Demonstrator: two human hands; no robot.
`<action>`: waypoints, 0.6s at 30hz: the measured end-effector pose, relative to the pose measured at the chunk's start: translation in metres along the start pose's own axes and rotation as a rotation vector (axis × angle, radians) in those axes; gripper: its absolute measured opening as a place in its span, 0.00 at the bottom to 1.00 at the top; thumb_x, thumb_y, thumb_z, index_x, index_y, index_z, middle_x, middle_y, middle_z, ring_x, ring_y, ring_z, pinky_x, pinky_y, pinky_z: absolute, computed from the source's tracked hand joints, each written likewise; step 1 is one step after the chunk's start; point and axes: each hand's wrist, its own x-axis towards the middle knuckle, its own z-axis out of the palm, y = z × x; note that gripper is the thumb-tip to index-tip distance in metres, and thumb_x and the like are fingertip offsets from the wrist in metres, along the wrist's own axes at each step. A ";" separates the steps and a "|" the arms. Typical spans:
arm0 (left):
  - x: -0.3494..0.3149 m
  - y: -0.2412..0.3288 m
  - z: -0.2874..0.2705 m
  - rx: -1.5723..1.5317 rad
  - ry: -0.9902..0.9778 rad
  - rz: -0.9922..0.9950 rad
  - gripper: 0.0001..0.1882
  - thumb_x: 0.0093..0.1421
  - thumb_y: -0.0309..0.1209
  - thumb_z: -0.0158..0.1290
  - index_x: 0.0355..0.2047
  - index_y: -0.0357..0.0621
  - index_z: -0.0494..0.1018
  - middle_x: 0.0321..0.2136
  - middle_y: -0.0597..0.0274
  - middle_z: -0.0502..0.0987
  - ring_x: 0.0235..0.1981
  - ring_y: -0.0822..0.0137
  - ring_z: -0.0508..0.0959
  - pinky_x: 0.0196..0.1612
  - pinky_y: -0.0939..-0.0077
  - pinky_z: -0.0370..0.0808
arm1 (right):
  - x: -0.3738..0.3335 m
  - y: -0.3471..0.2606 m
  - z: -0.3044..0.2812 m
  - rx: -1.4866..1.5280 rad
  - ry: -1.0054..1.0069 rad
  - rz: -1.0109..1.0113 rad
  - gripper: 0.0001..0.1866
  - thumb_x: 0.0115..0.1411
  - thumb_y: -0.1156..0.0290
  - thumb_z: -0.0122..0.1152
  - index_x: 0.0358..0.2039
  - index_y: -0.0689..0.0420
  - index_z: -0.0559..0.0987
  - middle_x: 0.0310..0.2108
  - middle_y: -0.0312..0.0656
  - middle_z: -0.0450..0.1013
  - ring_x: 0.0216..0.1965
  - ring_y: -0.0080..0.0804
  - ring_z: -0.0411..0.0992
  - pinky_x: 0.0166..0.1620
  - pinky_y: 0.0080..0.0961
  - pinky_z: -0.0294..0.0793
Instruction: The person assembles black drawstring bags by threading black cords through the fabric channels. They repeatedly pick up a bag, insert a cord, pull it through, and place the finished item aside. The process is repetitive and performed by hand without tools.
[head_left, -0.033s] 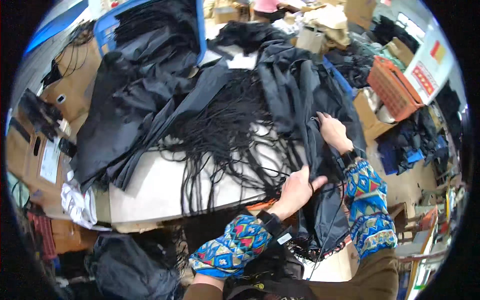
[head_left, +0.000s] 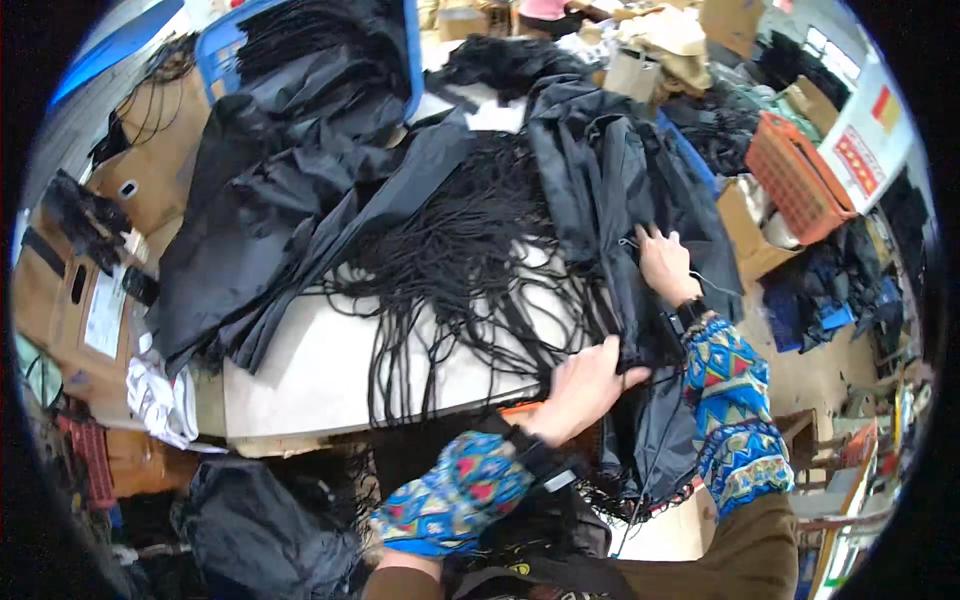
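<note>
Black, slightly shiny fabric point(head_left: 590, 190) hangs over the right side of the table and down its front edge. My left hand point(head_left: 580, 392) is closed at the fabric's left edge, partly blurred; its fingertips are partly hidden. Higher up, my right hand point(head_left: 667, 265) lies on the same fabric with its fingers bent around a thin, pale wire-like piece point(head_left: 708, 284). One end of that piece shows as a small loop by the fingertips. A thin black cord point(head_left: 655, 468) runs down the hanging fabric. Many black cords point(head_left: 450, 260) lie in a tangle left of my hands.
More black fabric point(head_left: 270, 200) covers the table's left side, spilling from a blue crate point(head_left: 415, 60). The white tabletop point(head_left: 290, 370) shows at the front. An orange basket point(head_left: 800, 185) and cardboard boxes stand at the right. A black bag-like bundle point(head_left: 265, 530) sits below, left.
The view has shifted slightly, so the table contents sit a little further right. My left thumb and forefinger have drawn closer together. More of the pale wire-like piece shows beside my right hand.
</note>
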 end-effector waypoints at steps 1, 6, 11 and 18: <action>-0.014 -0.010 -0.025 0.043 -0.135 -0.062 0.23 0.53 0.50 0.55 0.30 0.39 0.69 0.23 0.46 0.76 0.28 0.44 0.77 0.32 0.53 0.73 | 0.007 -0.008 0.022 -0.035 0.123 0.046 0.20 0.55 0.74 0.47 0.49 0.56 0.70 0.47 0.48 0.69 0.40 0.52 0.71 0.35 0.38 0.78; -0.163 -0.060 -0.172 0.218 -0.093 -0.221 0.12 0.56 0.38 0.56 0.31 0.41 0.75 0.29 0.58 0.76 0.28 0.59 0.79 0.28 0.69 0.75 | 0.022 -0.011 0.029 0.114 0.136 0.064 0.19 0.59 0.72 0.45 0.51 0.55 0.69 0.55 0.46 0.65 0.41 0.51 0.70 0.37 0.40 0.78; -0.282 -0.046 -0.189 -0.981 -0.724 -0.303 0.16 0.60 0.31 0.53 0.47 0.37 0.72 0.35 0.57 0.78 0.28 0.69 0.79 0.29 0.77 0.76 | 0.034 -0.016 0.037 0.123 0.151 -0.039 0.17 0.61 0.69 0.44 0.50 0.56 0.69 0.53 0.48 0.67 0.39 0.51 0.71 0.36 0.41 0.77; -0.306 -0.037 -0.107 0.393 -0.043 -0.276 0.08 0.52 0.25 0.56 0.34 0.43 0.77 0.41 0.60 0.76 0.45 0.58 0.73 0.40 0.66 0.75 | 0.032 -0.001 0.016 0.034 0.019 -0.075 0.19 0.60 0.68 0.45 0.52 0.56 0.68 0.52 0.49 0.66 0.39 0.50 0.72 0.38 0.41 0.76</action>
